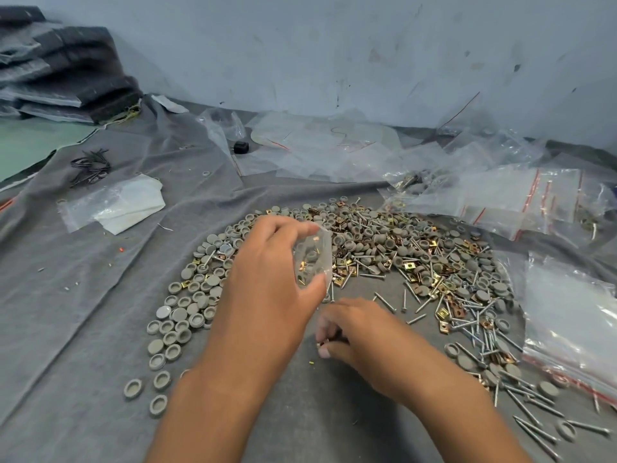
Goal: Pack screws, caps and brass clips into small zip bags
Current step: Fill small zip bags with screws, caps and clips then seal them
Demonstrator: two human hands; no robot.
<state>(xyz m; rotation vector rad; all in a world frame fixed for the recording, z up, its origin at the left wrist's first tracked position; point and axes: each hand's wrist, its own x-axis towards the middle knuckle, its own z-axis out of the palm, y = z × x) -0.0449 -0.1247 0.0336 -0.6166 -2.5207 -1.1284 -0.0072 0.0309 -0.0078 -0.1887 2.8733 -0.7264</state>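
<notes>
- The step in hand looks like filling one small zip bag point(312, 259): the left hand point(267, 279) holds it up at the centre of the frame, over the ring of parts, while the right hand point(354, 329) gathers pieces just below it.
- To do this well, I would keep the bag's mouth held open and turned toward the right hand, so small parts drop in rather than catching on the lip.
- Bringing the bag down close to the picking hand should spare spills back onto the grey felt cloth point(100, 295).
- Left fingers: thumb point(312, 289) and forefinger are curled round the bag, pinching it at top and bottom; grey caps and a few brass glints show through the plastic.
- Right fingers: bunched and closed at lower centre, with something small and reddish showing at the tips; I cannot tell exactly what they hold.
- Grey caps point(180, 315) lie along the left arc of the ring.
- Brass clips point(409, 265) are mixed in at upper centre and right.
- Screws point(480, 332) are thickest at right and lower right.
- Spare red-striped zip bags point(567, 332) lie at the right edge, with more clear bags heaped along the wall at upper right.
- Risk: the screws' points could snag or pierce the thin plastic, so heads-first seems safer.
</notes>
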